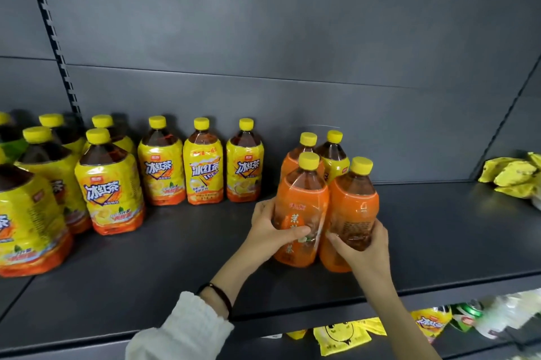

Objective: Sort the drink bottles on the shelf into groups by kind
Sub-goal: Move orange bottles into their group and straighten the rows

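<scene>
Two orange-labelled tea bottles stand upright near the front of the dark shelf (164, 271). My left hand (270, 229) grips the left orange bottle (301, 201) around its lower half. My right hand (364, 245) grips the right orange bottle (355, 204) the same way. Behind them stand a third orange bottle (292, 160) and one yellow-labelled bottle (336, 162). Three yellow-labelled iced-tea bottles (203, 166) line the back wall. Several more yellow-labelled bottles (109, 184) crowd the left end.
Yellow snack bags (510, 173) lie at the shelf's right end. Below the shelf edge, a lower shelf holds yellow packets (341, 333) and mixed bottles (433, 323). Bare shelf surface stretches between the left bottles and my hands, and to the right of the orange bottles.
</scene>
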Demonstrator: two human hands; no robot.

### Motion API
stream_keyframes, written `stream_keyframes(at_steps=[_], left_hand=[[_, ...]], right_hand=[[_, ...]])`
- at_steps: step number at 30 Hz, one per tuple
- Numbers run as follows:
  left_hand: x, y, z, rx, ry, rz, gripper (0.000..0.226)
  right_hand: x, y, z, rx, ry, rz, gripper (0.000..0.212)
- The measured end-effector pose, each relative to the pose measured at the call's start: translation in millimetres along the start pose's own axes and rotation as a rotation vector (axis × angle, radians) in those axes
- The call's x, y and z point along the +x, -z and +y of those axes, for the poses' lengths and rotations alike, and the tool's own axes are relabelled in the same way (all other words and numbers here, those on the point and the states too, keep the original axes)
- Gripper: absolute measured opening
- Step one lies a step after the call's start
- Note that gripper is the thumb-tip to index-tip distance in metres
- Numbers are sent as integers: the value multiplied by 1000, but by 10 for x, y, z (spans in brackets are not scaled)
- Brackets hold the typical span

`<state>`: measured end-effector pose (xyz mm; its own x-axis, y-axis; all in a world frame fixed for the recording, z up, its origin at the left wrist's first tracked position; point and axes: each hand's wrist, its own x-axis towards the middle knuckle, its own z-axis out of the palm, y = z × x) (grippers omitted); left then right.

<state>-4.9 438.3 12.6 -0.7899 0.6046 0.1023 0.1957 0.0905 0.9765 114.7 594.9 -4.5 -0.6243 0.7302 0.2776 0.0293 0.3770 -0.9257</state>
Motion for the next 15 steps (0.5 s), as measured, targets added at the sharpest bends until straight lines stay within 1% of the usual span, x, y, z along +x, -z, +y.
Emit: stream_keyframes(at_steps=[4,7,10,13,15], left_hand=[[-100,173,-88,-9,-23,59,85],[-253,359,-163,-89,-26,102,86],[-431,537,-188,-164,-23,169,85],[-621,714,-215,-182,-27,283,81],[-760,864,-244,-178,-21,345,81]], right_hand=[[-92,-60,-51,95,2,-146,89],[-158,-145,-89,224,0,-288,94],[-210,-304,-122,279,-21,-428,100],[-293,-529,-203,310,-44,-508,104],[-341,-698,-267,317,-55,-541,100]])
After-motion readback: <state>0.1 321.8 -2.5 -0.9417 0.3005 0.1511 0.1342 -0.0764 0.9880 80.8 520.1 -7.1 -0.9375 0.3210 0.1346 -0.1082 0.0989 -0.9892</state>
